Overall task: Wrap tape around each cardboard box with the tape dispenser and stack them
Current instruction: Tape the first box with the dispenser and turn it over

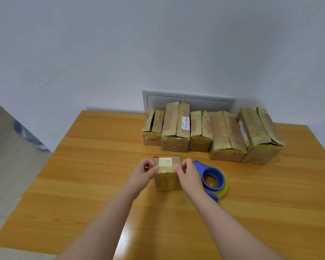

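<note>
Small box [167, 182] sticker [165, 161]: "204", black on white, top face.
2nd back-row box [174, 132] barcode label [185, 124]: bars visible, digits too small to read.
Leftmost back-row box [152, 140] front print [152, 139]: illegible.

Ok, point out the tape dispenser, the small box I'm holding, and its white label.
tape dispenser [213, 170]: head view, top of the blue ring.
small box [167, 182]: head view, taped front face.
white label [165, 161]: head view, its middle.
</note>
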